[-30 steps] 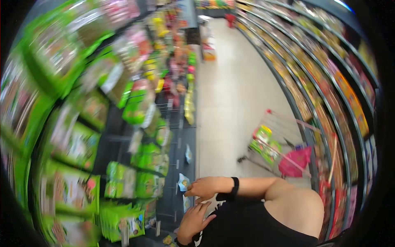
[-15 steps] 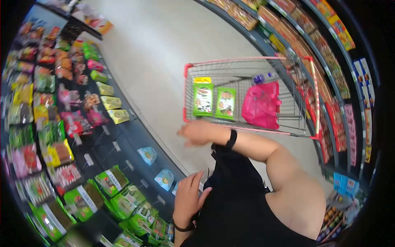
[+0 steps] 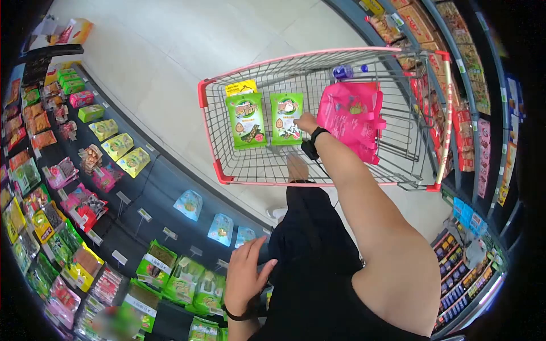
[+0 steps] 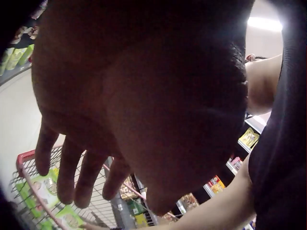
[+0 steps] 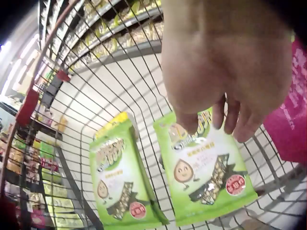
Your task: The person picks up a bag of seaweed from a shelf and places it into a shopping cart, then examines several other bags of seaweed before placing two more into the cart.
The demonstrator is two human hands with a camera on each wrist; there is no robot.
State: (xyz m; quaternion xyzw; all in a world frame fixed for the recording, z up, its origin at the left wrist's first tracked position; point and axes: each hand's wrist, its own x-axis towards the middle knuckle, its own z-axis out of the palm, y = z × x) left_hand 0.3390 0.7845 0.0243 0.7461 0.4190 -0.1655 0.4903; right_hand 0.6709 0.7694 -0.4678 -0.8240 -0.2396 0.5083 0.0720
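My right hand (image 3: 307, 123) is inside the shopping cart, its fingertips at the right edge of a green snack packet (image 3: 286, 116). Seen from the right wrist, that hand (image 5: 228, 72) hangs over the top of the packet (image 5: 204, 167), fingers loosely bent; whether they touch it is unclear. A second green packet (image 3: 246, 122) lies to its left, partly over a yellow one (image 3: 241, 87). My left hand (image 3: 243, 279) holds nothing, fingers extended, between my body and the shelf. The left wrist view shows its palm (image 4: 139, 96) and spread fingers.
The cart (image 3: 296, 55) also holds a pink bag (image 3: 350, 116) and a purple-capped bottle (image 3: 343, 72). Along the left runs a dark shelf (image 3: 165, 196) with blue packets (image 3: 220, 229) and green packs (image 3: 185, 279). Stocked shelves (image 3: 455, 51) stand at the right.
The view has swung from the left shelf to the cart, which now appears larger. My right hand has moved from the shelf edge into the cart. My left hand remains near the shelf.
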